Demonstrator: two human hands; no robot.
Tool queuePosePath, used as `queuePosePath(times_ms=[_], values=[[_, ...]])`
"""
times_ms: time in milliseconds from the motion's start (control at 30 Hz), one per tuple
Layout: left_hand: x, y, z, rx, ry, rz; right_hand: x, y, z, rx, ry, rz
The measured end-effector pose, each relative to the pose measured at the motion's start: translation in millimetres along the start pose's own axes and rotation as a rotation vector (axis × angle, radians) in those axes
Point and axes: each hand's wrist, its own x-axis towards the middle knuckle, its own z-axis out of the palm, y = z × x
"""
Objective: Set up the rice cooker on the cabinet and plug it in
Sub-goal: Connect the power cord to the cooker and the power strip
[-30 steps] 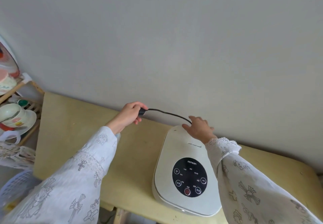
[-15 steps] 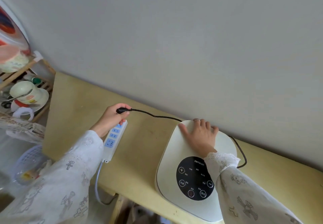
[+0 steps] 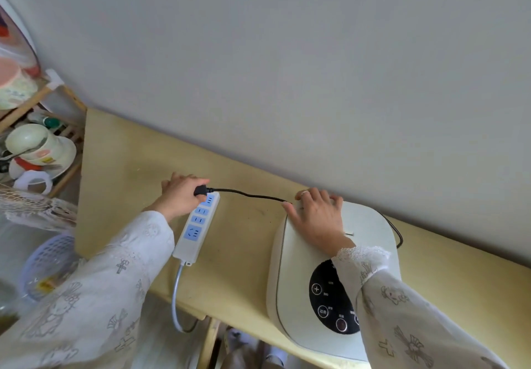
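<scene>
We find the rice cooker [image 3: 330, 276] standing on the yellow counter [image 3: 247, 239], toward its right part, close against the grey wall [image 3: 287, 66]. Its black control panel [image 3: 330, 296] faces upward, partly covered by the right sleeve [image 3: 402, 311].

The right hand [image 3: 319, 216] lies flat on the cooker's lid, fingers spread; its grip is wide and holds nothing.

The left hand [image 3: 179, 194] has its grip closed around the black plug [image 3: 201, 190], which sits at the far end of the white power strip [image 3: 198, 225]. We cannot tell whether the prongs are fully seated in the socket. The strip lies on the counter to the left of the cooker, apart from it, and its grey lead [image 3: 176, 296] hangs over the counter's near edge.

The black cord [image 3: 250, 195] runs from the plug to the right hand, then reappears behind the cooker by the wall.

A wooden rack [image 3: 69, 173] with dishes stands left of the counter.
</scene>
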Motion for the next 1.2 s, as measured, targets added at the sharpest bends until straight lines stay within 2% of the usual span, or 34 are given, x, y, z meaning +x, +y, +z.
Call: queuePosePath(times_ms=[133,300,533,833,1067,1200], values=[[3,-14,9,-0.048,0.016,0.039,4,-38,9,-0.068,-0.109,-0.102],[11,-24,21,-0.110,0.042,-0.033,15,-47,12,-0.125,-0.135,-0.069],[28,-31,39,-0.563,0.004,-0.326,31,-47,14,-0.104,-0.106,0.022],[54,-28,54,-1.005,0.123,-0.588,31,-49,17,-0.069,-0.044,0.041],[65,-22,68,-1.067,0.174,-0.693,30,-48,16,-0.048,-0.020,0.033],[66,-21,68,-0.990,0.170,-0.664,30,-48,16,-0.035,-0.020,0.025]])
